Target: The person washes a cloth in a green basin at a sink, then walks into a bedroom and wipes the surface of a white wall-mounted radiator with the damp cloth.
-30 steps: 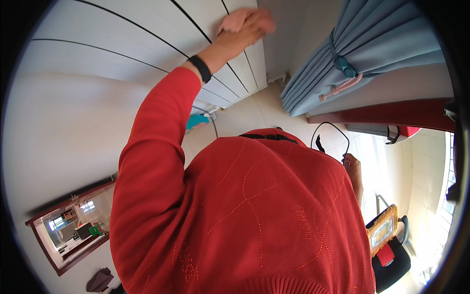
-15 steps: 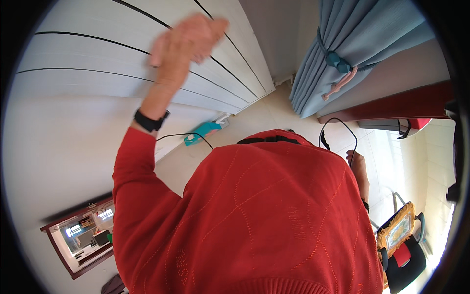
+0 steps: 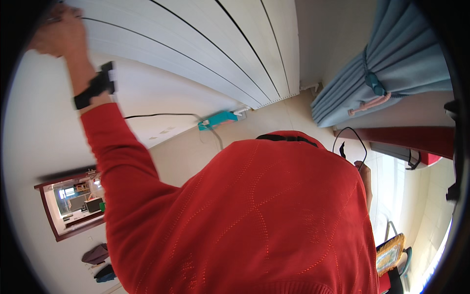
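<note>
My left hand (image 3: 62, 33) is raised at the upper left, against the left end of a white radiator (image 3: 196, 44) with dark slits between its panels. The hand is blurred and cut by the dark rim. Its fingers look closed on a pink cloth, which hardly shows now but was plain half a second ago. A black band circles that wrist. My right hand (image 3: 361, 167) hangs low at the right, mostly hidden behind my red sweater (image 3: 274, 206); its fingers cannot be made out. Close to it rises a loop of black cable (image 3: 353, 130).
Below the radiator a teal box-like thing (image 3: 218, 120) lies on the floor by a dark cable (image 3: 161, 115). A blue curtain (image 3: 342, 93) is tied back at the right. A framed mirror (image 3: 73, 203) stands out at the left. A chair with a patterned cushion (image 3: 390, 255) is lower right.
My left hand has swept leftward along the radiator, from its middle to its left end. The view has shifted, and my right hand shows less beside my body.
</note>
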{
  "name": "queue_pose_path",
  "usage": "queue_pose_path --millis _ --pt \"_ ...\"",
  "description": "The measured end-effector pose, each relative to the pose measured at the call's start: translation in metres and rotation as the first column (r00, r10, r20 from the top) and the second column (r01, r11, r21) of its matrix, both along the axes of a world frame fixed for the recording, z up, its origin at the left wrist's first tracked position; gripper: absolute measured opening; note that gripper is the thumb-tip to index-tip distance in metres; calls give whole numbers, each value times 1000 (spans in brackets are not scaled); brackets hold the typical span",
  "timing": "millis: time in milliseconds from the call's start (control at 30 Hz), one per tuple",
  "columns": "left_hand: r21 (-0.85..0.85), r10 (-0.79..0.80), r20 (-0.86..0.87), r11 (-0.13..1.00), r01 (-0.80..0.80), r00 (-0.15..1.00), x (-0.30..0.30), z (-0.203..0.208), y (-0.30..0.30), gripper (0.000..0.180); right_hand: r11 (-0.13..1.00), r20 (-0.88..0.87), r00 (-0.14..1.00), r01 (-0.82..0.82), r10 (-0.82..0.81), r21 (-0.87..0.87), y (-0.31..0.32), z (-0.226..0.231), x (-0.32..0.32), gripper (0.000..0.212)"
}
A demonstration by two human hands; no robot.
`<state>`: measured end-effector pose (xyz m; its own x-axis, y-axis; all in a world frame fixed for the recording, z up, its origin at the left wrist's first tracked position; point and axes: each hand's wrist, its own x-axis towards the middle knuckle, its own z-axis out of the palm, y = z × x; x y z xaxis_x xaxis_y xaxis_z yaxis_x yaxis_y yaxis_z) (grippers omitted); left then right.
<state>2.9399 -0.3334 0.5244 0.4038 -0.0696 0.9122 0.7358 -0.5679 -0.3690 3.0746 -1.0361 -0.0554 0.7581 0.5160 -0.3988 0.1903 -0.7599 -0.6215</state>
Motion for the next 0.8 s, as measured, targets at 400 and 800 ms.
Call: queue_pose_path --millis 400,800 --pt "-434 -96 202 883 177 975 -1 -297 -60 43 998 72 997 -28 24 61 1 19 16 22" --pt "-358 1 933 105 928 360 -6 -341 -114 11 998 71 997 38 -42 59 -5 18 -1 23"
